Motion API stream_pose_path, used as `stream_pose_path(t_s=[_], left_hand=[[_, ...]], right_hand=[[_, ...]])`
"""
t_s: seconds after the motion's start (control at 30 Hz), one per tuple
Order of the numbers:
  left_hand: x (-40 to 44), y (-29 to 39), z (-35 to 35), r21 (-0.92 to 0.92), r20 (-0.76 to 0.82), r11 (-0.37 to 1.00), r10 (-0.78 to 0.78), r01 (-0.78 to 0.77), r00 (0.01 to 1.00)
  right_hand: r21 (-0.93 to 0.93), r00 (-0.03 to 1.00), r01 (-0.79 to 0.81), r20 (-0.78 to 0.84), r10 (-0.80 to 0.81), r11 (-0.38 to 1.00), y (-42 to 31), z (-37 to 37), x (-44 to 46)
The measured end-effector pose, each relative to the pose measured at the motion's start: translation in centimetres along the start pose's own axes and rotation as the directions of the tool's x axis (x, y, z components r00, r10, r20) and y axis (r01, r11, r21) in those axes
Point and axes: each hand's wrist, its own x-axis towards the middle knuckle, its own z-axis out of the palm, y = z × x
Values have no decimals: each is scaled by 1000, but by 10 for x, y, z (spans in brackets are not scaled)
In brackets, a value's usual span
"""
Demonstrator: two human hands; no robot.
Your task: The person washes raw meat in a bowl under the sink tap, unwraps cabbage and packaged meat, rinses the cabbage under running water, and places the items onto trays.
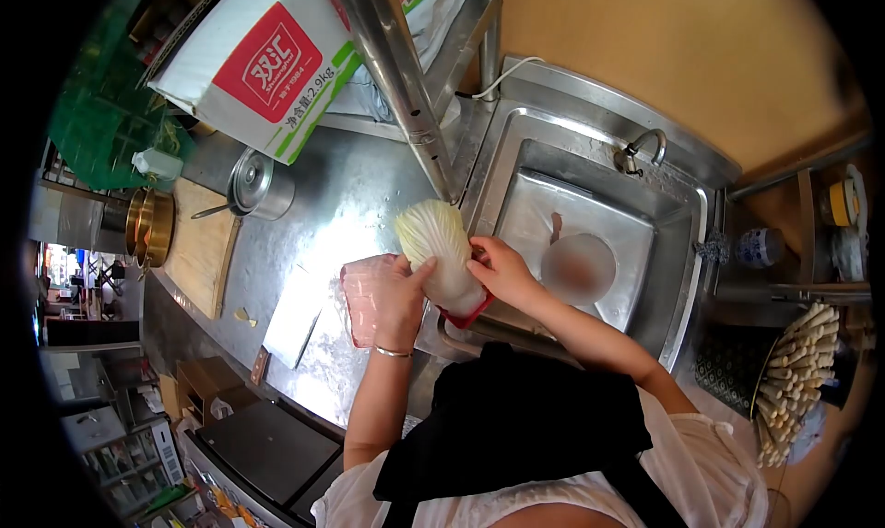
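Metal tabletop (323,164), left of the sink (573,192): bright glare near the work, so edges there are better judged by touch than by sight. Sink basin adjoins on the right; a blurred round item (578,270) lies in it. Work best kept clear of that drop, since a slip rightward could send the piece in.

Cabbage (433,242) located at the seam between tabletop and sink, leafy end pointing away from the person, pale end towards them. Support wanted under the heavy pale end; leafy end likely bruises if squeezed.

Cleaver (293,316) flat on the tabletop, left of the wrapped pink pack (361,302). Forearm to be kept off the blade when moving left.

Left hand (398,298): closed in on the cabbage's left side, thumb against the leaves, partly over the pack; hidden fingertips cannot be read. Advise no weight on the film. Right hand (501,272): fingers bent narrow against the right side. Even, light pressure from both should limit twisting.

Red edge (467,314) beneath the pale end; nature unclear, contact uncertain.
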Motion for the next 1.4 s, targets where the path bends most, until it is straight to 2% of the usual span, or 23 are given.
stream_pose_path(t_s=[0.07, 0.13, 0.2, 0.23, 0.27, 0.3, 0.33, 0.37, 0.4, 0.57, 0.63, 0.73, 0.83, 0.97, 1.03, 1.07, 1.13, 1.17, 1.23, 1.27, 1.33, 1.4], left_hand=[[-3, -13, 0, 0, -75, 997, 74, -74, 994], [-5, -17, 2, 1, -100, 996, 85, -85, 991], [-7, -16, 5, 66, -106, 990, 130, -124, 986], [-7, -16, 6, 65, -109, 990, 132, -126, 985], [-7, -15, 7, 53, -123, 990, 139, -133, 983], [-7, -13, 7, 41, -138, 989, 145, -141, 980], [-7, -12, 7, 38, -142, 989, 148, -144, 979], [-6, -9, 5, -10, -137, 991, 133, -136, 982], [-6, -7, 6, -60, -132, 990, 119, -127, 984], [-17, -9, 7, -29, -124, 989, 142, -146, 982], [-23, -13, 4, 11, -124, 988, 156, -156, 980], [-33, -24, 4, -35, -137, 989, 137, -143, 981], [-38, -36, 2, 100, -133, 991, 107, -94, 985], [-37, -34, -3, 149, -111, 981, 145, -128, 983], [-34, -29, -8, 376, -31, 925, 75, -58, 997], [-33, -25, -12, 375, -33, 925, 79, -61, 996], [-31, -19, -19, 632, 18, 774, 11, -20, 1000], [-31, -11, -18, 630, 16, 776, 11, -19, 1000], [-34, 9, -12, 578, -51, 808, -98, 110, 994], [-28, -2, -24, 576, -53, 810, -99, 111, 994], [-11, -35, -55, 718, 50, 693, 35, -60, 998], [-19, -22, -36, 699, 42, 711, 56, -69, 998]], right_hand=[[50, 1000, -18, -19, 19, 999, 8, 4, 0], [100, 998, -35, -39, 39, 994, 18, 6, 1], [-212, 981, 117, -127, -147, 970, 30, 6, 2], [-213, 981, 120, -124, -148, 970, 41, 9, 1], [-5, 992, 2, -123, -2, 1000, 55, 16, -1], [201, 986, -121, -90, 142, 972, 56, 19, -4], [199, 987, -120, -86, 139, 973, 58, 22, -10], [414, 956, -263, -14, 294, 872, 50, 22, -17], [594, 901, -390, 90, 423, 704, 45, 22, -21], [595, 892, -431, 167, 421, 678, 53, 34, -24], [463, 897, -432, 128, 424, 774, 52, 32, -25], [488, 876, -479, 211, 434, 730, 65, 31, -23], [481, 876, -481, 228, 425, 733, 55, 28, -25], [532, 848, -519, 223, 481, 668, 31, 22, -29], [572, 791, -599, 312, 526, 561, 24, 19, -29], [569, 792, -599, 314, 524, 564, 24, 19, -28], [545, 788, -610, 345, 509, 575, 26, 18, -27], [543, 787, -612, 346, 510, 576, 27, 18, -27], [535, 790, -610, 355, 500, 584, 28, 19, -28], [533, 789, -612, 357, 501, 584, 27, 19, -28], [522, 782, -619, 337, 525, 587, 25, 20, -27], [531, 776, -625, 340, 532, 572, 25, 21, -28]])
